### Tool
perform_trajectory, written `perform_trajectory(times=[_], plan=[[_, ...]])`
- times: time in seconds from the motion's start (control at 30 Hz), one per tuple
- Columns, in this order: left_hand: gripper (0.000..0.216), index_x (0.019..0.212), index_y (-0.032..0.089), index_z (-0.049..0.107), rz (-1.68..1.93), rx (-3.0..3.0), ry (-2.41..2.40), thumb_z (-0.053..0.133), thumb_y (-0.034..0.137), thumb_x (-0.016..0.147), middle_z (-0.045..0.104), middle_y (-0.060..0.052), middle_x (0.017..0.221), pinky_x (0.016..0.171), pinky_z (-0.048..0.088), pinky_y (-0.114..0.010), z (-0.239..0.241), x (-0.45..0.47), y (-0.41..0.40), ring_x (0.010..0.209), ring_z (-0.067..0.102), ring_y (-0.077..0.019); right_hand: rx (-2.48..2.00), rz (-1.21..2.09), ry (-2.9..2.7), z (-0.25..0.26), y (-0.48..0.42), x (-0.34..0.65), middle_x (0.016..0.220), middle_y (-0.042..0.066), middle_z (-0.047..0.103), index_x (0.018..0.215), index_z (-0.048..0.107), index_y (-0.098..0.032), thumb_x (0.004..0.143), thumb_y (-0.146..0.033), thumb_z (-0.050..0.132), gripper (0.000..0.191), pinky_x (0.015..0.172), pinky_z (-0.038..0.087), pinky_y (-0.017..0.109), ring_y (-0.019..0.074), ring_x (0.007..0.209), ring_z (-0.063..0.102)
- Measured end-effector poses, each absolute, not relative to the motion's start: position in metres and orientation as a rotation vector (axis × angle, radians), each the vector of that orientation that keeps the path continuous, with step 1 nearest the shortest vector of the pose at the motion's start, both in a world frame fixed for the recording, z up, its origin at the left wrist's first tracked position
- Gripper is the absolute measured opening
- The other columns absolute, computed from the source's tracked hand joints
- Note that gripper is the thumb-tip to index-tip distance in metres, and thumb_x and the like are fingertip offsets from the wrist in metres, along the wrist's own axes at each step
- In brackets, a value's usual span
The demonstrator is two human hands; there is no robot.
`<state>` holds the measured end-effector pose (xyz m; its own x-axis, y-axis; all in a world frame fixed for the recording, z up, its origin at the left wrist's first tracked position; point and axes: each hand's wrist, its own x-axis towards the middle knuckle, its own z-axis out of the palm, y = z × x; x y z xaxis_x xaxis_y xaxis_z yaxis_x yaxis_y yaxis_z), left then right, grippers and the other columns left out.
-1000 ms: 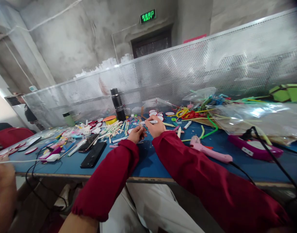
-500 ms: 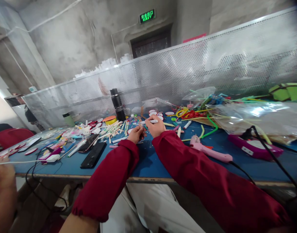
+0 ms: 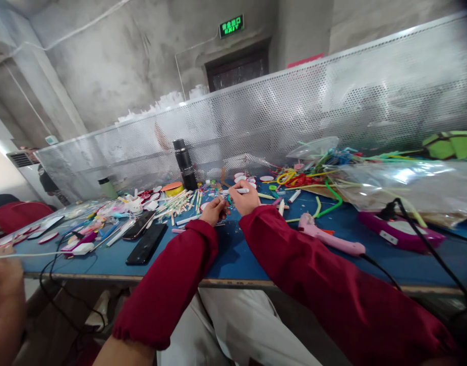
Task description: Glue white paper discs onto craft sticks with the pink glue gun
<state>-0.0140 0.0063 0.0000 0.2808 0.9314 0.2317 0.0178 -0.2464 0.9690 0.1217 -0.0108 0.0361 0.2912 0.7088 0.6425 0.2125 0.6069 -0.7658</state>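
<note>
My right hand [image 3: 245, 198] is closed around a white marker pen [image 3: 241, 191], held like a pen with its front end pointing left toward the other hand. Close beside it, my left hand [image 3: 215, 210] pinches something small near the fingertips; the fingers cover most of it, and its kind does not show. Both hands are just above the blue tabletop [image 3: 233, 254]. Left of them lie a pile of pale sticks [image 3: 176, 207] and a dark phone [image 3: 147, 244]. A pink hot glue gun [image 3: 330, 237] rests right of my right forearm.
A black thermos [image 3: 184, 165] stands behind the sticks, before a perforated metal screen [image 3: 294, 107]. Coloured pipe cleaners [image 3: 305, 177], a clear plastic bag [image 3: 409, 185] and a purple box [image 3: 401, 231] with a cable lie rightward. Another person's hand [image 3: 6, 264] is at far left.
Hardly anything differs. The marker and both hands keep nearly the same place, with only slight finger movement.
</note>
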Motion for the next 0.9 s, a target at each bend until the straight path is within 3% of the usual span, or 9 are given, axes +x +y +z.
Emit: perform_trajectory(times=[0.9], plan=[[0.035, 0.079, 0.017, 0.052, 1.144, 1.528, 0.921, 0.058, 0.052, 0.081, 0.06, 0.001, 0.058, 0.037, 0.022, -0.02, 0.004, -0.0104, 0.0025, 0.039, 0.044, -0.0073, -0.877, 0.435, -1.289, 0.0344, -0.0067, 0.1241, 0.053, -0.003, 0.048, 0.062, 0.049, -0.021, 0.07, -0.025, 0.054, 0.011, 0.053, 0.034, 0.027, 0.0122, 0.053, 0.043]])
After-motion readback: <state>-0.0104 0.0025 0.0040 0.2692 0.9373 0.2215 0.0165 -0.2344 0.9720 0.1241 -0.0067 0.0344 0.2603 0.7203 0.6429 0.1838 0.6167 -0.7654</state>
